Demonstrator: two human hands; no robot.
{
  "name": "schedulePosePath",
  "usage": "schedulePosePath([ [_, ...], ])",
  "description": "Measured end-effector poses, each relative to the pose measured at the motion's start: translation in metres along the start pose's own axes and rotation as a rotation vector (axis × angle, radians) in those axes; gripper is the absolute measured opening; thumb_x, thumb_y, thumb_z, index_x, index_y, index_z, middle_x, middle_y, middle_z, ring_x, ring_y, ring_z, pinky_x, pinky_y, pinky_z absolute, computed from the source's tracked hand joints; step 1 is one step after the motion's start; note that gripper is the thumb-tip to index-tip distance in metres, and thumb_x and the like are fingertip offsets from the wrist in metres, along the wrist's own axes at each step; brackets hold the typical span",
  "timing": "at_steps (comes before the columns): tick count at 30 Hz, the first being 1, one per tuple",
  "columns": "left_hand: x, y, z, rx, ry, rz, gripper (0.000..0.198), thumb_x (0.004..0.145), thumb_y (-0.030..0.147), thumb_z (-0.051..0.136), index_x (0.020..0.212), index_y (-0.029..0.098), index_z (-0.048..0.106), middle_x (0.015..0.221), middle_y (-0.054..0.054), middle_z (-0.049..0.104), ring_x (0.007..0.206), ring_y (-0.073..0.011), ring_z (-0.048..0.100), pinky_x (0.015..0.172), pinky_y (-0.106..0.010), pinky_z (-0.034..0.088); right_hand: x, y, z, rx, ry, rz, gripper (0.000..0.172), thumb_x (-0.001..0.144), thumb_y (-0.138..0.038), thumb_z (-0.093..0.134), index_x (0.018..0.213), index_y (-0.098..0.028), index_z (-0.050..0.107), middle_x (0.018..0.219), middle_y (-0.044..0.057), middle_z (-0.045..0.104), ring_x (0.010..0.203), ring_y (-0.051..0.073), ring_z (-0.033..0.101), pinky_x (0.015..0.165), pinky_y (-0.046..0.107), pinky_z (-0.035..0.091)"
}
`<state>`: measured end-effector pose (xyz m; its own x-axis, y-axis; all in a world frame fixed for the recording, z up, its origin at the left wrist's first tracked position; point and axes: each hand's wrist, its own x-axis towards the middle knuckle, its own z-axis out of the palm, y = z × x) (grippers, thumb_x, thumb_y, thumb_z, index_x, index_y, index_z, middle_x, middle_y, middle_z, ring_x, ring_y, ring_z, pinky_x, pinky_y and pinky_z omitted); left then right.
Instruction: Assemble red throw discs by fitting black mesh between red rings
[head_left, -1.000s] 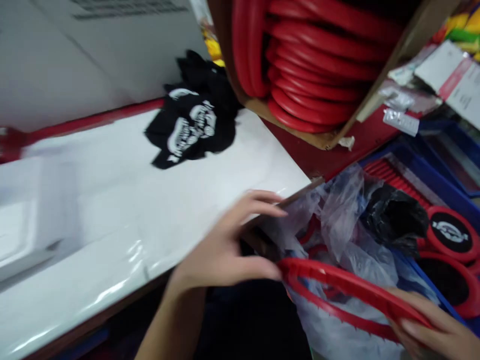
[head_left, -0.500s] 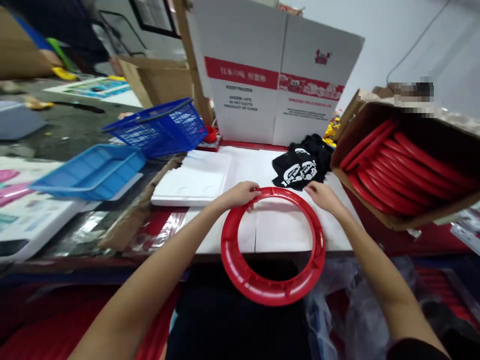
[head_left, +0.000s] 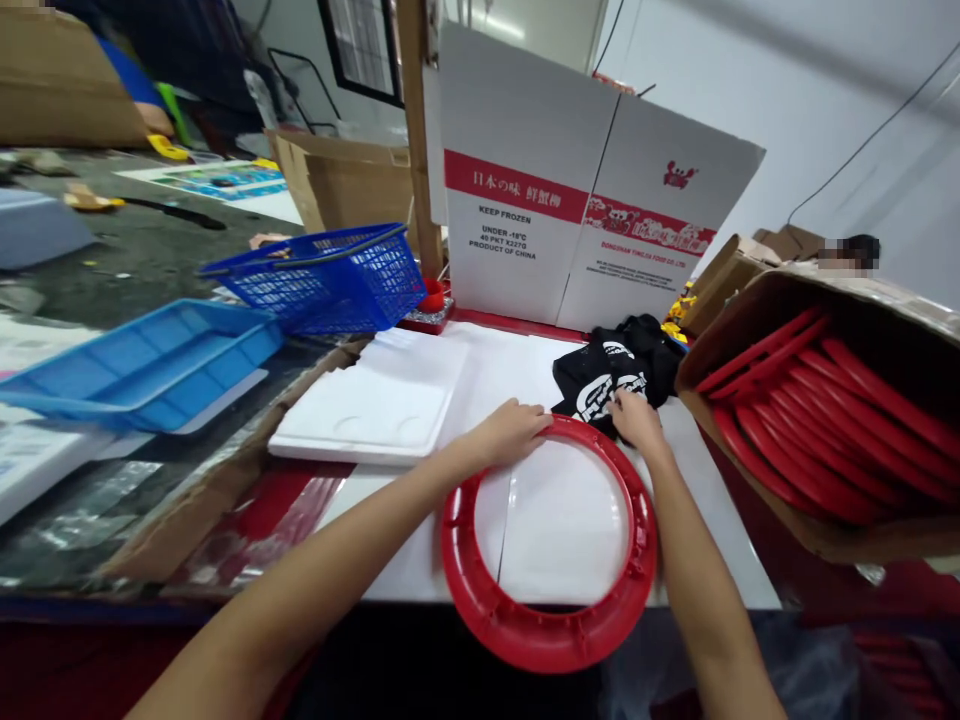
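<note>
The left hand [head_left: 514, 432] is gripping a round red plastic ring [head_left: 551, 640], which is overhanging the white tabletop [head_left: 525, 365]; the right hand [head_left: 636, 418], nearly closed, is reaching black white-printed cloth pieces [head_left: 581, 375], hold unclear.

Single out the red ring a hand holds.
The lone red ring at front centre, its far rim in the left hand; the other red rings are packed in the cardboard box at right.
</note>
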<state>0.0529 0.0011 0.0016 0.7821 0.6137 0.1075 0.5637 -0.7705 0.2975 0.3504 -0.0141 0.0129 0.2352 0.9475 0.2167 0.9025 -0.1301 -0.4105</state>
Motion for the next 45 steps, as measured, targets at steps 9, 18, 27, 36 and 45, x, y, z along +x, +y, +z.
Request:
schedulePosePath([
  [9,-0.019,0.0,-0.025,-0.725,0.229,-0.161,0.058,0.099,0.062,0.062,0.142,0.022,0.062,0.122,-0.012,0.075,0.107,-0.0271,0.07,0.092,-0.037,0.053,-0.044,-0.045,-0.039,0.427,-0.073,-0.295,0.039,0.106,-0.053,0.048,0.081,-0.023,0.053,0.08,0.002,0.059,0.076,0.018,0.054,0.072,0.029,0.047],
  [18,-0.023,0.022,-0.015,-1.534,-0.005,-0.191,0.037,0.075,0.035,0.094,0.094,0.015,0.07,0.087,-0.002,0.071,0.079,-0.0142,0.065,0.074,-0.027,0.048,-0.065,-0.071,-0.028,0.757,-0.614,-0.289,0.025,0.08,-0.032,0.085,0.087,-0.02,0.065,0.078,-0.003,0.064,0.07,0.012,0.056,0.065,0.024,0.044],
  [27,-0.022,0.025,-0.024,-1.64,0.393,0.165,0.036,0.071,0.021,0.097,0.078,0.016,0.061,0.087,0.0,0.062,0.097,-0.0211,0.074,0.089,-0.033,0.058,-0.058,-0.051,-0.026,0.934,-1.071,-0.266,0.056,0.093,-0.068,0.069,0.105,-0.013,0.077,0.101,0.01,0.077,0.092,0.022,0.07,0.086,0.035,0.058],
  [36,-0.033,0.032,-0.033,-1.589,-0.314,0.021,0.05,0.089,0.06,0.08,0.114,0.017,0.074,0.116,-0.011,0.072,0.096,-0.0203,0.07,0.084,-0.031,0.057,-0.066,-0.05,-0.052,1.042,-0.879,-0.247,0.039,0.077,-0.05,0.09,0.092,-0.016,0.079,0.083,0.004,0.073,0.076,0.019,0.067,0.07,0.031,0.056],
  [45,-0.04,0.039,-0.038,-1.5,-0.819,0.193,0.036,0.087,0.048,0.081,0.109,0.021,0.073,0.095,-0.004,0.071,0.084,-0.0194,0.068,0.076,-0.033,0.058,-0.152,-0.076,-0.085,0.765,-0.876,0.119,0.031,0.096,-0.05,0.072,0.108,-0.024,0.059,0.084,-0.003,0.065,0.062,0.012,0.059,0.052,0.023,0.044],
])
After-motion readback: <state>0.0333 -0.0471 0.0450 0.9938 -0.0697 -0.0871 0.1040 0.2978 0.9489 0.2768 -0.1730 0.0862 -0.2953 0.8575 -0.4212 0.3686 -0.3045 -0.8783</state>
